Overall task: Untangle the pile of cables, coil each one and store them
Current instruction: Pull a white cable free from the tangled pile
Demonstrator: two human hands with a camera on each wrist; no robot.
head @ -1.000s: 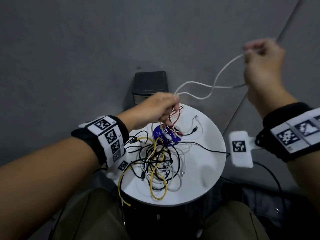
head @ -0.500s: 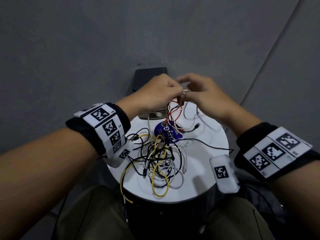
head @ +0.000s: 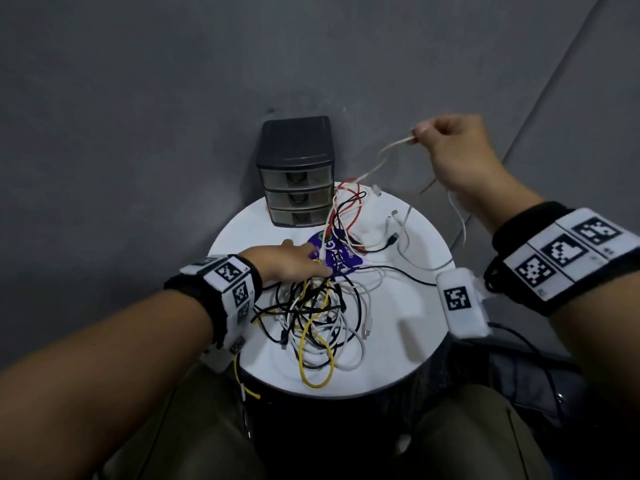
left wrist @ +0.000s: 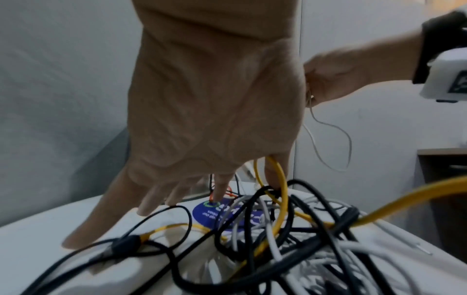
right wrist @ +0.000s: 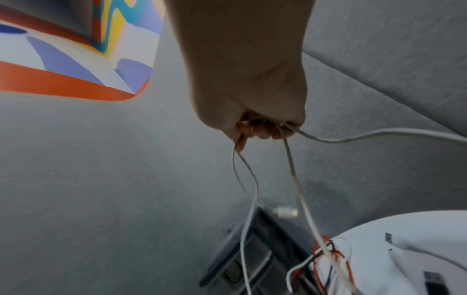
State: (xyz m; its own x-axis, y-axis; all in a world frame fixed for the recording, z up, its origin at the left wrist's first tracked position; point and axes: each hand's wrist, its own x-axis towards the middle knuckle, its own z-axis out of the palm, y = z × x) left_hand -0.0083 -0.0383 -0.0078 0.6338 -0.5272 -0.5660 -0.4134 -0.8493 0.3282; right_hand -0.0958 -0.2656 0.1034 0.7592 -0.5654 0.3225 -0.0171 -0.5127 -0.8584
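A tangled pile of black, white and yellow cables (head: 311,313) lies on the round white table (head: 415,341). My left hand (head: 294,261) presses flat on the pile's far edge with straight, spread fingers (left wrist: 106,221); a yellow cable (left wrist: 280,191) loops beside one finger. My right hand (head: 450,147) is raised above and to the right of the table, fist closed round a thin white cable (head: 381,161). That white cable (right wrist: 298,189) hangs from the right hand (right wrist: 252,89) in loops and runs down into a red cable (head: 346,209) bundle.
A small dark three-drawer unit (head: 294,147) stands at the table's back edge, drawers closed. A purple round sticker (head: 341,258) lies under the cables. Loose white and black plug ends (head: 394,216) rest on the table's right half. My knees are just below the front rim.
The hands were together at the back of the table. My right hand has since pulled up and right with the white cable, while the left hand dropped flat onto the pile.
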